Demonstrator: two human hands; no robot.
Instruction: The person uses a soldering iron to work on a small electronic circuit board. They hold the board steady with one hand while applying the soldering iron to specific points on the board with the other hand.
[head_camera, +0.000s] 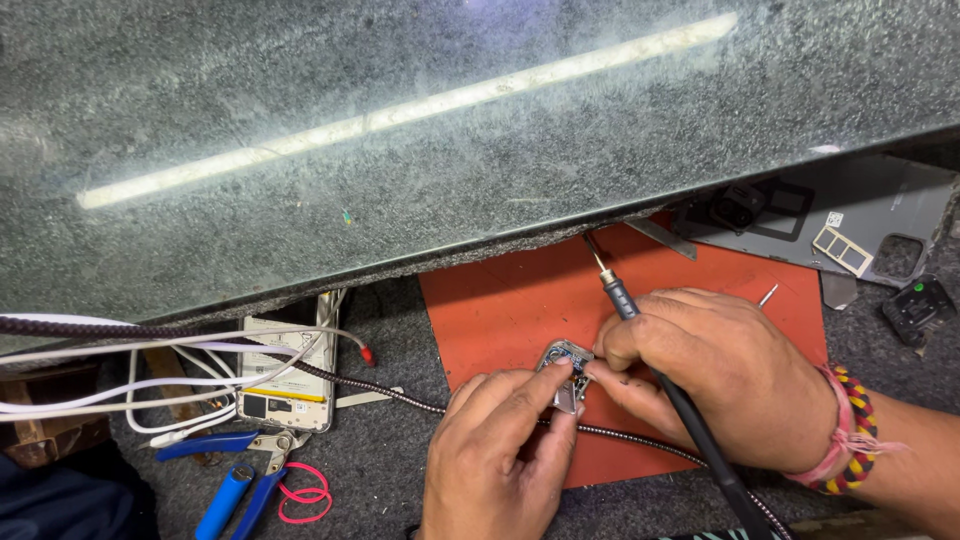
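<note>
Pinching a tiny circuit board (563, 362) over the orange mat (500, 300) with left hand (495, 455) fingers. Holding a soldering iron (640, 330) in closed right hand (715, 370) fingers. Looking light, thin and easy to break, so gripping only its edges.

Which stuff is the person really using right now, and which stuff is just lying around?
In use:
- small circuit part, pinched between left hand and right hand
- soldering iron, held in the right hand
- orange mat underneath

Lying about:
- blue-handled pliers
- opened phone
- white cables
- grey phone back cover
</note>
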